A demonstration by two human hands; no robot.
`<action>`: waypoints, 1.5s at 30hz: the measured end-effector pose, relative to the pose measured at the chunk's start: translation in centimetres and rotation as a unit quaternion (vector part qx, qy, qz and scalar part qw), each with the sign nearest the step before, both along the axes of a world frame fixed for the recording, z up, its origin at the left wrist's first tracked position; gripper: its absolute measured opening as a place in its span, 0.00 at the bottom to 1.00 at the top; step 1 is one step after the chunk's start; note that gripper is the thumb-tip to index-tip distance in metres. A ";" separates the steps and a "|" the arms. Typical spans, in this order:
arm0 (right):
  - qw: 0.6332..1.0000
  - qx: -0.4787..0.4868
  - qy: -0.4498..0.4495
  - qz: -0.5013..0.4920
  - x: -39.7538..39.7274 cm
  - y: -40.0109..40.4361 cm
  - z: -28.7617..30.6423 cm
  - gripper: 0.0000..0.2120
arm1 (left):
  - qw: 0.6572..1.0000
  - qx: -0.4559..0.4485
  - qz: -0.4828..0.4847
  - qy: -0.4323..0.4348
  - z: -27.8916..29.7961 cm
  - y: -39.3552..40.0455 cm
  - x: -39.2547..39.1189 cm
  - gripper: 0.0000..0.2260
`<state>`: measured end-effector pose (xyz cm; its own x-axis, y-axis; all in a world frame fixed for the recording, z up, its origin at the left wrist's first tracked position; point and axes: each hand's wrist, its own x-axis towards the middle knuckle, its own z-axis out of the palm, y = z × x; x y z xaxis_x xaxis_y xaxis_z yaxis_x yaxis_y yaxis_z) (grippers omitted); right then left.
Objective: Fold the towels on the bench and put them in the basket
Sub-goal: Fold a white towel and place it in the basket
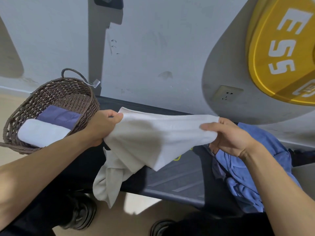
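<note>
1. Head view: the left hand [102, 125] pinches the top edge of a white towel [153, 138] between thumb and curled fingers.
2. The right hand [228, 137] pinches the other end of the same edge, with the thumb on top.
3. The towel is held up above the dark bench [179, 183], and its lower part hangs down in front.
4. A crumpled blue towel [255, 167] lies on the bench at the right.
5. The brown basket [56, 92] stands at the left and holds a folded white towel [42, 132] and a folded blue towel [59, 114].
</note>
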<state>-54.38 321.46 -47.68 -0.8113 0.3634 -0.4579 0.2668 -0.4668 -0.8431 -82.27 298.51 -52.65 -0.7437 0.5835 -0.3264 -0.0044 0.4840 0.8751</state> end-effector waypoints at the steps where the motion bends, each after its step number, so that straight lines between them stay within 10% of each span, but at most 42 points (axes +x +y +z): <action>1: 0.999 -0.004 0.008 -0.031 -0.2 0.1 -0.3 0.23 | 1.000 0.003 0.005 0.001 0.0 0.1 -0.1 0.10; 7: 0.990 0.007 -0.034 -0.139 -1.5 -0.5 -3.3 0.15 | 0.999 0.001 0.037 0.025 -1.7 0.9 0.4 0.07; 12: 0.975 0.125 -0.182 -0.039 -1.6 -2.7 -7.2 0.13 | 0.998 -0.041 -0.024 -0.052 -5.3 -0.2 1.6 0.03; 18: 0.803 0.465 -0.309 0.207 -1.5 -3.8 -8.7 0.11 | 0.994 -0.062 -0.019 -0.085 -7.3 -0.6 2.0 0.04; 26: 0.898 0.366 -0.193 -0.150 -2.8 -1.3 -7.3 0.04 | 0.989 0.079 0.110 0.056 -4.5 1.2 -0.9 0.11; 35: 0.826 0.380 -0.376 0.179 -2.0 -3.3 -10.1 0.13 | 0.946 -0.274 -0.169 0.040 -7.2 -1.6 5.2 0.21; 45: 0.896 0.336 -0.291 -0.017 -3.1 -3.4 -9.7 0.11 | 0.960 -0.150 -0.162 0.172 -5.3 -1.1 3.9 0.08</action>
<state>-57.45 318.11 -57.39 -0.4891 0.7352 -0.4694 0.7482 0.0770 -0.6590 -78.32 297.43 -57.93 -0.6329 0.7206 -0.2833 0.4542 0.6418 0.6179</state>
